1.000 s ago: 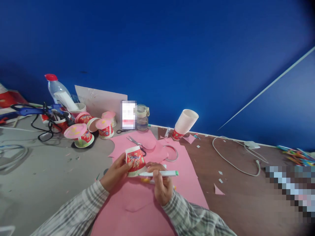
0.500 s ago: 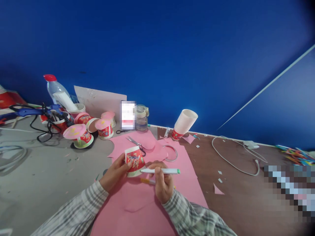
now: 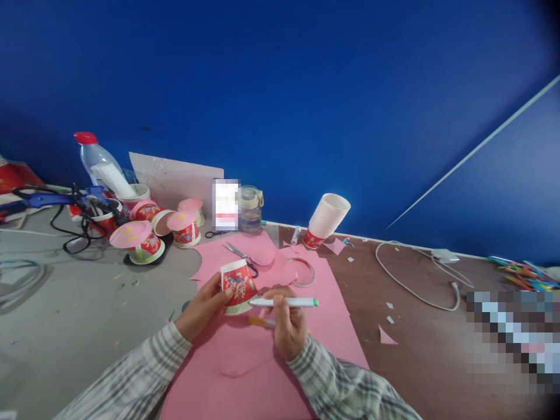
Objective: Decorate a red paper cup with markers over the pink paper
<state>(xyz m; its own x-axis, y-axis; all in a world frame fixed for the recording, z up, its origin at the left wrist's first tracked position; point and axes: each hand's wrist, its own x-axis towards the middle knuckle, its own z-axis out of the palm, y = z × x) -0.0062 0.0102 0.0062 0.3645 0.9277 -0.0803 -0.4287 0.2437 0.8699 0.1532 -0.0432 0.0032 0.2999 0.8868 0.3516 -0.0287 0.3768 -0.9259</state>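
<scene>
Near the blue wall (image 3: 280, 116), pink-topped cups (image 3: 186, 236) seemed finished — my left hand (image 3: 203, 309) held a cup (image 3: 238, 284) not yet topped, my right hand (image 3: 289, 329) a marker (image 3: 295, 302) at its lower edge.

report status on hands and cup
Left hand gripping red cup. Right hand holding green-ended marker, tip by cup's lower edge. Orange-ended pen partly hidden by right hand.

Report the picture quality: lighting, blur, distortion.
Head view: blue wall darker at upper left than lower right; head view: bright rectangle and lower-right patch pixelated; head view: coloured sticks at right smeared, printed cup and marker clearer.
</scene>
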